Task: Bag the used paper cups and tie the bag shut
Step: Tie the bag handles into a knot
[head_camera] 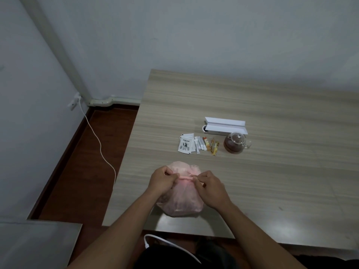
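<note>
A thin pink plastic bag sits bulging on the near left part of the wooden table. Its contents show only as dim shapes through the plastic; no paper cups can be made out. My left hand and my right hand each pinch one end of a twisted strip of the bag's top, stretched taut between them above the bag. More loose pink plastic bunches up behind the hands.
Further back on the table lie white tea sachets, several sugar and drink sticks, a glass teapot with dark tea and an open white box. A white cable runs along the floor on the left. A grey surface sits at lower left.
</note>
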A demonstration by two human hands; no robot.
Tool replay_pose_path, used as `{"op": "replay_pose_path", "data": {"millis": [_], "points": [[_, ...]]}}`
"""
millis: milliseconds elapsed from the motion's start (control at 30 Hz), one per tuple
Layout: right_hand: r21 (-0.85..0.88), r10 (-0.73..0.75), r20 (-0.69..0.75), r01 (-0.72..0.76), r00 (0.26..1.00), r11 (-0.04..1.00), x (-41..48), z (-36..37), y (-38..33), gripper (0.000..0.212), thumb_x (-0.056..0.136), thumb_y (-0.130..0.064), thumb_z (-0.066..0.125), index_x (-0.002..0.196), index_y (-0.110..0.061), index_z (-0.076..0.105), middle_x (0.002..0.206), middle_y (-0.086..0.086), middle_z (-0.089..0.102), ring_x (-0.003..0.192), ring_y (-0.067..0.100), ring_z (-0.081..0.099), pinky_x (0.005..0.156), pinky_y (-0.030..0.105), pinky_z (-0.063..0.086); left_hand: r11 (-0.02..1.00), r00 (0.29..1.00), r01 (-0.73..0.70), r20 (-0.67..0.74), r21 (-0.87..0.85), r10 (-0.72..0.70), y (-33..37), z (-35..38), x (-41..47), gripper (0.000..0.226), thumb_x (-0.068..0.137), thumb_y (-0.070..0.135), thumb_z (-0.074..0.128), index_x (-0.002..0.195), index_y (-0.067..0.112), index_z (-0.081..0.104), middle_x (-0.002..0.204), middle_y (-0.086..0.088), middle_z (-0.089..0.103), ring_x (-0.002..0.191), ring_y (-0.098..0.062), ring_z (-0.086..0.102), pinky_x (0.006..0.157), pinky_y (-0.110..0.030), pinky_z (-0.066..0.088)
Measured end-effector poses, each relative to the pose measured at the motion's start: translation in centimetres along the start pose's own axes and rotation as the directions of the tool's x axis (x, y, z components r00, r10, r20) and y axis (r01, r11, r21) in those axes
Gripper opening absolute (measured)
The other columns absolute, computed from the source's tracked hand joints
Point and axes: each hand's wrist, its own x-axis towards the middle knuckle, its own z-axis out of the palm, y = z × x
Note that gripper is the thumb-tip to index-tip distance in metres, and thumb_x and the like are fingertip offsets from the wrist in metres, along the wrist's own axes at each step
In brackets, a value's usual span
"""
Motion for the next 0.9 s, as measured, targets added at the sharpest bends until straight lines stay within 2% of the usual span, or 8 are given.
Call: {"op": "replay_pose_path", "data": {"millis": [100, 200, 267, 333, 433, 567, 733, 900], "points": [[0.040, 0.033, -0.013, -0.033, 0.999, 0.999, 0.1, 0.1, 0.7, 0.033, 0.106, -0.050, 0.056, 0.112, -0.033, 0.083, 0.107, -0.008, 0.069, 0.100, 0.013, 0.065, 0.088, 0.038, 0.053, 0.993, 0.997, -0.039, -0.064, 0.115, 0.046, -0.4, -0.4, -0.2, 0.026, 0.092, 0.021, 0.087, 0.078, 0.018, 0.066, 0.079, 0.002, 0.072, 0.071, -0.015, 0.062, 0.069, -0.029, 0.047], [0.073, 0.044, -0.028, -0.041, 0.999, 0.996, 0.0, 0.3, 0.8, 0.036, 0.108, -0.032, 0.058, 0.088, -0.011, 0.081, 0.092, 0.007, 0.075, 0.091, 0.023, 0.067, 0.082, 0.037, 0.053, 0.983, 0.993, -0.082, -0.073, 0.165, 0.095, -1.1, -0.7, -0.6, 0.015, 0.097, 0.018, 0.081, 0.092, 0.017, 0.068, 0.088, 0.004, 0.073, 0.080, -0.012, 0.066, 0.073, -0.029, 0.047], [0.075, 0.074, -0.021, -0.072, 0.997, 0.995, 0.0, 0.0, 0.6, 0.039, 0.109, -0.027, 0.057, 0.084, -0.007, 0.077, 0.092, 0.011, 0.076, 0.089, 0.026, 0.067, 0.077, 0.035, 0.045, 0.974, 0.990, -0.135, -0.016, 0.183, 0.140, -1.4, -0.9, -1.2, 0.013, 0.101, 0.009, 0.071, 0.102, 0.022, 0.068, 0.097, 0.000, 0.076, 0.083, -0.011, 0.067, 0.070, -0.023, 0.050], [0.074, 0.088, -0.009, -0.087, 0.996, 0.993, 0.0, -0.2, 0.6, 0.039, 0.110, -0.027, 0.055, 0.085, -0.008, 0.079, 0.094, 0.010, 0.076, 0.089, 0.024, 0.066, 0.074, 0.032, 0.036, 0.947, 0.972, -0.232, 0.079, 0.223, 0.219, -2.0, -0.7, -1.6, 0.030, 0.099, 0.000, 0.062, 0.109, 0.026, 0.072, 0.106, 0.001, 0.077, 0.087, -0.010, 0.068, 0.069, -0.014, 0.048], [0.078, 0.073, 0.008, -0.073, 0.997, 0.994, 0.0, -0.5, 0.5, 0.039, 0.112, -0.031, 0.053, 0.091, -0.015, 0.081, 0.097, 0.008, 0.074, 0.089, 0.022, 0.064, 0.074, 0.031, 0.034, 0.891, 0.928, -0.352, 0.234, 0.286, 0.291, -2.6, -0.3, -2.1, 0.021, 0.100, 0.017, 0.076, 0.118, 0.025, 0.076, 0.118, 0.005, 0.074, 0.093, -0.002, 0.066, 0.077, -0.008, 0.047], [0.099, 0.018, 0.063, -0.024, 0.998, 0.995, -0.1, -0.6, -0.2, 0.039, 0.114, -0.033, 0.052, 0.081, -0.026, 0.073, 0.092, 0.003, 0.070, 0.086, 0.020, 0.063, 0.074, 0.030, 0.034, 0.860, 0.931, -0.361, 0.201, 0.361, 0.306, -3.8, 0.7, -2.2, 0.041, 0.087, 0.050, 0.077, 0.124, 0.031, 0.076, 0.116, 0.005, 0.075, 0.105, -0.017, 0.064, 0.090, -0.038, 0.055], [0.168, -0.070, 0.089, 0.055, 0.994, 0.984, -0.3, -1.0, -0.7, 0.031, 0.112, -0.034, 0.056, 0.103, -0.026, 0.084, 0.102, 0.001, 0.076, 0.093, 0.015, 0.068, 0.081, 0.030, 0.047, 0.828, 0.916, -0.383, 0.054, 0.410, 0.397, -4.7, 1.4, -2.2, 0.023, 0.094, 0.050, 0.077, 0.092, 0.028, 0.082, 0.087, 0.005, 0.073, 0.090, -0.022, 0.062, 0.082, -0.043, 0.054], [0.248, -0.204, 0.159, 0.162, 0.966, 0.955, 0.0, -2.4, -1.5, 0.024, 0.107, -0.042, 0.064, 0.126, -0.037, 0.078, 0.119, -0.013, 0.072, 0.102, -0.001, 0.069, 0.086, 0.020, 0.056, 0.844, 0.888, -0.404, -0.069, 0.352, 0.454, -4.7, 0.5, -4.9, 0.018, 0.100, 0.041, 0.074, 0.101, 0.030, 0.088, 0.091, 0.016, 0.069, 0.090, -0.013, 0.062, 0.081, -0.028, 0.044]]}}
